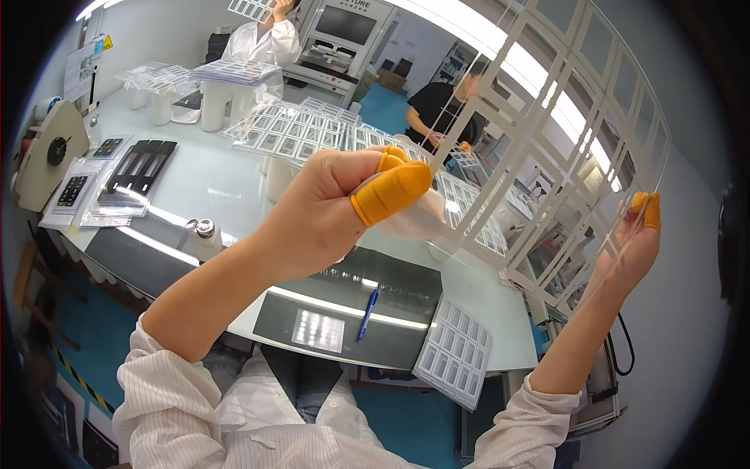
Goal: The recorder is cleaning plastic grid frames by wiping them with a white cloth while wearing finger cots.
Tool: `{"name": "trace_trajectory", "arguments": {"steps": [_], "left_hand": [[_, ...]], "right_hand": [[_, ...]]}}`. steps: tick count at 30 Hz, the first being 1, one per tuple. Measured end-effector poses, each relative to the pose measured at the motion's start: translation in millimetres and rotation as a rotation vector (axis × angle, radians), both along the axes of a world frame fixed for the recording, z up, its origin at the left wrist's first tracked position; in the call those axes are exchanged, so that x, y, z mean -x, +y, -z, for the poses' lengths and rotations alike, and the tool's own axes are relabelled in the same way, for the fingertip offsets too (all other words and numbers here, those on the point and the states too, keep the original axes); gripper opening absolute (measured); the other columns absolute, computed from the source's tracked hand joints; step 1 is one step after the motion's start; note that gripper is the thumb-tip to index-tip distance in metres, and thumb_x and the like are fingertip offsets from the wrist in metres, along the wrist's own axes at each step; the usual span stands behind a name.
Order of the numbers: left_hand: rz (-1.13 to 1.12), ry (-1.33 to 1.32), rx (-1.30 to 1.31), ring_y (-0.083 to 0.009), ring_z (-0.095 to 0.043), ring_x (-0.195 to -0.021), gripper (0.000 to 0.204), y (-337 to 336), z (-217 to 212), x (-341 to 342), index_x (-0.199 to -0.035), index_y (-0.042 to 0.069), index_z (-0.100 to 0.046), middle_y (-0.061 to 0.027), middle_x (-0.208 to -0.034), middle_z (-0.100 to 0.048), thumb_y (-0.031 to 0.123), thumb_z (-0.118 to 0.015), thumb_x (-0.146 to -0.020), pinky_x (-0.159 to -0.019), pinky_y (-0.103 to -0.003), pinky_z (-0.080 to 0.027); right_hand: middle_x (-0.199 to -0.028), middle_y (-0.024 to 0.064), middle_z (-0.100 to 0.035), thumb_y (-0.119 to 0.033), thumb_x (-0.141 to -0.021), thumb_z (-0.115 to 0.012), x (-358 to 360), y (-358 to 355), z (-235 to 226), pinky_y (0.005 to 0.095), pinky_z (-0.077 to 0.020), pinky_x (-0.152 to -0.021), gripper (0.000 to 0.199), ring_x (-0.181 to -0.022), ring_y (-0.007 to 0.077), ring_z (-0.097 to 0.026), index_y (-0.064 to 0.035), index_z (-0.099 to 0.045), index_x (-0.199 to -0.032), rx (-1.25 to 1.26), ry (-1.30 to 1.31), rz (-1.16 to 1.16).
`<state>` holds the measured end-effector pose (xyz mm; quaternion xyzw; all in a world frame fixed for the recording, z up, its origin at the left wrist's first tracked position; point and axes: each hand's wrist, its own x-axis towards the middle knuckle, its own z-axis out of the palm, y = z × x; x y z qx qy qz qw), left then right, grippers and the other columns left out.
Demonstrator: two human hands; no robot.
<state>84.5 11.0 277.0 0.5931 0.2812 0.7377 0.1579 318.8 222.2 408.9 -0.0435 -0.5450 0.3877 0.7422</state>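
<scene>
A pale glass-topped worktable (234,187) is filling the room's middle, and a grey machine with a dark screen (344,25) is standing by the white far wall. Ceiling strip lights (500,47) are glaring overhead, with blue floor (391,105) showing beyond.

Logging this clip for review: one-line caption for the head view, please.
Left hand and right hand, orange finger cots on, hold up a clear grid sheet above a worktable.

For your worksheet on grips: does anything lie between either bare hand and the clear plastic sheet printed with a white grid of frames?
Only finger cots. The left hand pinches the clear grid sheet through orange rubber finger cots; the right hand holds its far edge the same way.
</scene>
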Motion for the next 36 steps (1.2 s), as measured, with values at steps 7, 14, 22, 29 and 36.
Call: {"name": "trace_trajectory", "arguments": {"steps": [7,14,22,29,36], "left_hand": [[-0.040,-0.017,0.024,-0.0029,-0.053,-0.061,0.018,-8.9,-4.8,-2.0,-0.078,0.001,-0.063,0.0009,-0.070,-0.059,0.017,-0.063,-0.087,-0.056,-0.018,-0.043],[-0.303,-0.044,0.048,-0.0062,-0.055,-0.065,0.015,-15.1,1.5,3.4,-0.081,-0.001,-0.064,-0.0027,-0.074,-0.061,0.013,-0.064,-0.084,-0.060,-0.020,-0.045],[-1.178,0.623,-0.446,-0.0164,-0.056,-0.077,0.023,-26.4,11.8,-18.3,-0.100,-0.002,-0.061,-0.0108,-0.101,-0.056,0.011,-0.064,-0.080,-0.063,-0.024,-0.046],[-1.337,0.842,-0.284,-0.0240,-0.053,-0.077,0.043,-21.7,11.0,-27.6,-0.110,0.001,-0.060,-0.0104,-0.099,-0.057,0.009,-0.068,-0.069,-0.060,-0.029,-0.049],[-1.348,0.784,-0.286,-0.0217,-0.054,-0.079,0.040,-25.9,7.7,-21.0,-0.111,0.002,-0.061,-0.0136,-0.098,-0.055,0.005,-0.068,-0.071,-0.061,-0.028,-0.048]], "right_hand": [[-0.084,0.0048,-0.054,-0.021,-0.090,-0.058,-1.0,-2.5,-2.6,0.0320,-0.0426,-0.087,0.020,-0.080,0.0146,-0.052,-0.0014,-0.057,-0.090,0.024,0.027,0.049],[-0.083,0.0081,-0.051,-0.020,-0.089,-0.059,-1.1,-8.4,-1.6,0.0243,-0.0418,-0.087,0.026,-0.081,0.0150,-0.051,0.0044,-0.055,-0.095,0.045,0.043,0.045],[-0.088,0.0091,-0.053,-0.021,-0.090,-0.057,-7.2,-10.4,-2.2,0.0276,-0.0408,-0.095,0.027,-0.087,0.0166,-0.054,0.0042,-0.057,-0.099,0.006,0.015,0.081],[-0.092,0.0092,-0.055,-0.022,-0.091,-0.055,-7.7,-24.8,-2.2,0.0341,-0.0392,-0.101,0.028,-0.091,0.0180,-0.056,0.0040,-0.057,-0.103,0.036,0.009,0.112],[-0.093,0.0111,-0.054,-0.018,-0.091,-0.053,-6.9,-19.2,1.1,0.0340,-0.0407,-0.100,0.027,-0.093,0.0189,-0.057,0.0059,-0.056,-0.103,0.082,-0.001,0.161]]}}
